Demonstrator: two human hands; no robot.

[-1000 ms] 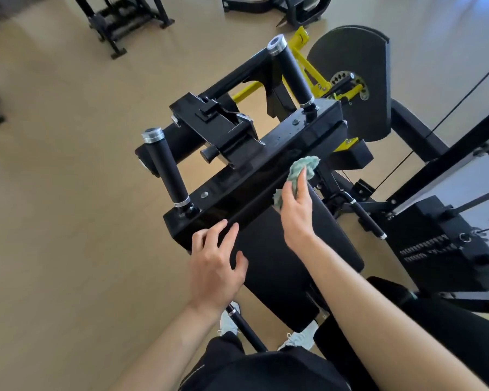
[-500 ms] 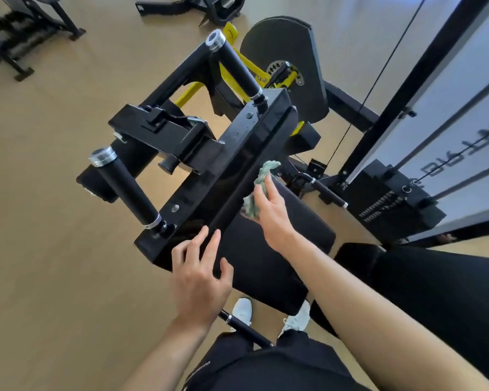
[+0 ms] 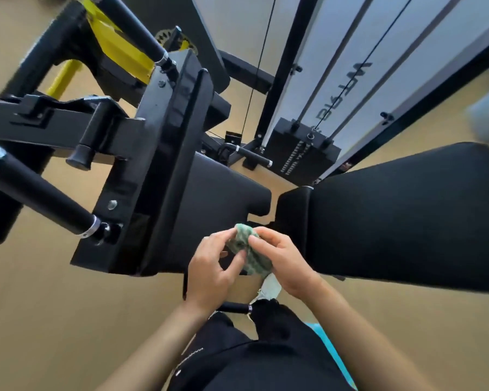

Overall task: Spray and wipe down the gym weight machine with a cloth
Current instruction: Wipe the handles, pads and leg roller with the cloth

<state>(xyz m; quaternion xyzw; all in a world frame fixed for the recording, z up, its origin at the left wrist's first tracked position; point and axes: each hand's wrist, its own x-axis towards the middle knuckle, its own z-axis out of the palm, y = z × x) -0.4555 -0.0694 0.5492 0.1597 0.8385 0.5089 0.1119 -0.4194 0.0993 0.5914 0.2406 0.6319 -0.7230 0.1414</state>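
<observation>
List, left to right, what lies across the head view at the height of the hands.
grip handle → left hand → cloth → right hand → long black pad

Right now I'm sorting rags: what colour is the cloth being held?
Mottled green cloth, light and dark, seen best in the head view.

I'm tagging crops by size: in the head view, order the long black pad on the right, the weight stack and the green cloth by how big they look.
1. black pad, largest by far.
2. weight stack.
3. green cloth, bunched, partly hidden.
Distance shrinks the stack, yet it looks larger than the cloth.
</observation>
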